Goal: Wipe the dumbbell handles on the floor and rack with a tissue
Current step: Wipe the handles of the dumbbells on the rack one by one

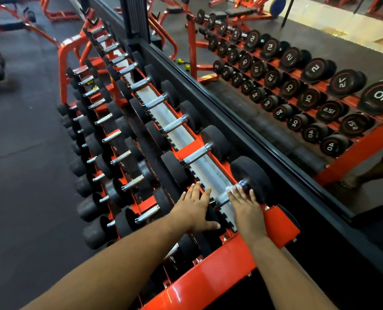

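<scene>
An orange three-tier rack (210, 278) holds rows of black dumbbells with chrome handles. My right hand (246, 209) lies over the handle (222, 199) of the nearest top-row dumbbell (253, 175), pressing a white tissue (232, 189) against it; a bit of tissue shows beyond the fingertips. My left hand (195, 209) rests flat, fingers spread, on that dumbbell's near black head, which it mostly hides. The neighbouring top-row handle (196, 155) is bare.
A wall mirror (298, 97) runs along the right behind the rack and reflects the numbered dumbbell ends. Dark rubber floor (18, 153) spreads to the left. Orange benches and machines (11, 25) stand at the far left and back.
</scene>
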A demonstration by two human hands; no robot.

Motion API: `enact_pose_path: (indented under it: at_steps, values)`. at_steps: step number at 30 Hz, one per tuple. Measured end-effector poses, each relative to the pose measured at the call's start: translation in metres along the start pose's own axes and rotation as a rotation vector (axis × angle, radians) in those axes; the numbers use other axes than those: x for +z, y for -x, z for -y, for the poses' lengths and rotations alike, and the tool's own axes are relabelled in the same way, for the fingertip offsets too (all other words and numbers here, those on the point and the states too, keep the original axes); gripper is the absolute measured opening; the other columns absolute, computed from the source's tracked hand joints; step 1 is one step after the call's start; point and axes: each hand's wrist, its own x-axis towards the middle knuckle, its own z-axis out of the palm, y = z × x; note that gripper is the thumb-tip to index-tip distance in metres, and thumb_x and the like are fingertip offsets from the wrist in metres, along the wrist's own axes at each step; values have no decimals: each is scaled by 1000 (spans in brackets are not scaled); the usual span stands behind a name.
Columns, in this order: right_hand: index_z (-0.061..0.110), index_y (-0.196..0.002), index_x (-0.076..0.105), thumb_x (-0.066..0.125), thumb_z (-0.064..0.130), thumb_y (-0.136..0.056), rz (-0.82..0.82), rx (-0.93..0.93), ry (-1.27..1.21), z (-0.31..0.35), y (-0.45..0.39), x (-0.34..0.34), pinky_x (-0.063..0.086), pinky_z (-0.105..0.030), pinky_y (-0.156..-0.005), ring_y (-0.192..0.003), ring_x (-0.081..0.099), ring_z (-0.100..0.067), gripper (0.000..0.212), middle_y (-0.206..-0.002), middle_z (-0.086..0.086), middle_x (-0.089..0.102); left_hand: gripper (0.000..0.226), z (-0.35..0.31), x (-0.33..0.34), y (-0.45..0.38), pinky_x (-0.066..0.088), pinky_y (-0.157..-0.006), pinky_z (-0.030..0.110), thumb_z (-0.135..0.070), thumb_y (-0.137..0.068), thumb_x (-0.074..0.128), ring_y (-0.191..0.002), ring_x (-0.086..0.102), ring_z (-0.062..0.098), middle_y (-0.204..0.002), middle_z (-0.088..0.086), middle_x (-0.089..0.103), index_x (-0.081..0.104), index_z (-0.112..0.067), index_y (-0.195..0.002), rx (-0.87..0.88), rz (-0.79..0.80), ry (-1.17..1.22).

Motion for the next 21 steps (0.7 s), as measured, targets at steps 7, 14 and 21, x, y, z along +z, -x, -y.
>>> enact_pose_path:
  at_steps: [7,14,21]
  values:
    - [15,-134,63,61,7,-79,100,-193,-106,21,20,-9,41,-44,-113,-131,56,-19,55,-136,-2,64,116,0,-1,1,2,-126,50,-71,-83,63,-154,-16,29,-166,16,-19,-7,-21,-161,13,-18,23]
    - [21,-124,70,56,-2,-95,-200,599,-852,55,38,-45,55,-31,-97,-118,64,-8,40,-126,4,70,117,7,-1,6,-3,-124,56,-71,-84,62,-154,-19,28,-166,14,-20,-14,-24,-160,64,-19,65]
    - [20,-106,64,54,-4,-98,-421,1011,-1401,142,52,-69,62,-37,-65,-94,70,-21,27,-111,-12,67,85,47,14,48,23,-122,43,-71,-86,55,-150,23,15,-160,0,33,38,-21,-153,316,-378,396]
